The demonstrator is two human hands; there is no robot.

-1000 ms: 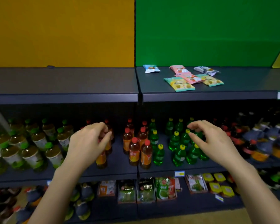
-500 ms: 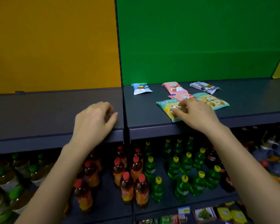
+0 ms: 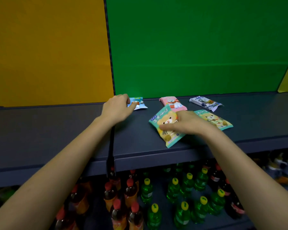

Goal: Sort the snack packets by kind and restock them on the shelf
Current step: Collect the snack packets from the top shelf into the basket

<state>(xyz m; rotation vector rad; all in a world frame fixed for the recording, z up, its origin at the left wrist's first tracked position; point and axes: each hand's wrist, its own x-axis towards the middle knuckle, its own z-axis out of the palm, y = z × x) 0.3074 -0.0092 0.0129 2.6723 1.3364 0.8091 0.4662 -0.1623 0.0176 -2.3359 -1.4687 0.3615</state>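
The snack packets lie loose on the right section of the top shelf point(image 3: 256, 123), under the green back panel point(image 3: 198, 47). The teal bear packet point(image 3: 163, 120) sits nearest the front; the right hand point(image 3: 186, 124) grasps it, thumb laid across its face and fingers curled at its upper edge. Its twin, the second teal packet point(image 3: 214, 120), lies just beside the wrist, so this grip is probably meant to bring the two together as one kind. The pink packet point(image 3: 173, 102) rests behind, its near end tucked under the held packet's top corner. At the back the left hand point(image 3: 116, 107) pinches the near side of the blue packet point(image 3: 139, 103), most likely to draw it aside as a separate kind. The white packet point(image 3: 204, 102) lies apart at the back right, untouched.

For room, the shelf's left section point(image 3: 48, 130) offers open surface across the seam point(image 3: 112, 138). The teal packet's lower corner comes close to the front edge, and a slip there would drop it among the bottles point(image 3: 175, 190) below.
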